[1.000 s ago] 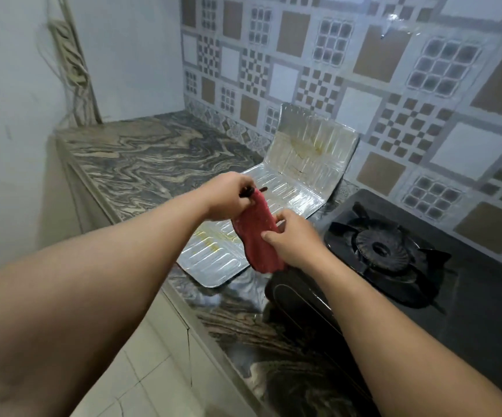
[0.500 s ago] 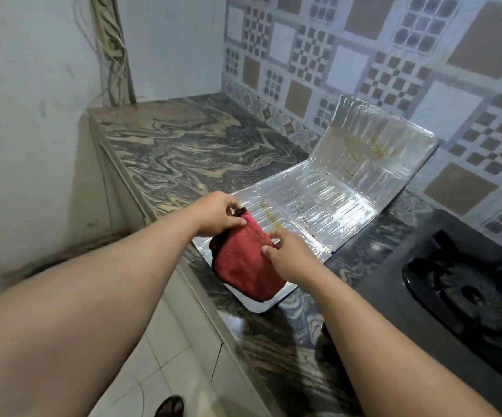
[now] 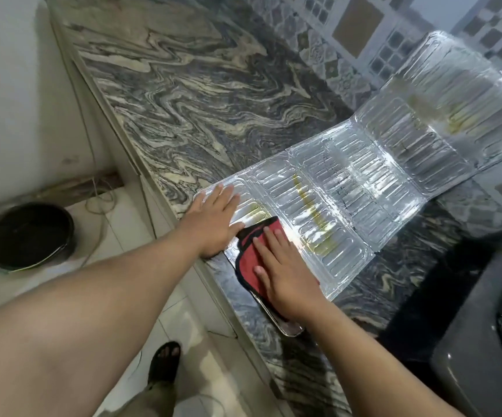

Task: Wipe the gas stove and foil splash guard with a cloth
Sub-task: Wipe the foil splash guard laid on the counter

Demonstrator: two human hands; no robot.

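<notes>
With its fingers [image 3: 266,248] straight and laid flat, the right hand [image 3: 286,278] presses the red cloth [image 3: 251,260] onto the near end of the foil splash guard [image 3: 364,182]; nothing is pinched or curled round. Left hand [image 3: 213,221]: fingers also straight, palm flat on the guard's near-left corner, just beside the cloth, holding nothing. Guard lies unfolded on the marble worktop [image 3: 189,94], its long axis running from the near edge away and rightward toward the tiled wall [image 3: 361,22], far panel tilted up. Yellowish grease streaks [image 3: 313,212] sit just beyond the cloth, along that axis. Right hand is nearer to them. Judgement: wiping stroke should travel outward along the long axis; guard barely started. Gas stove [image 3: 490,341], right of the guard, looks untouched.
</notes>
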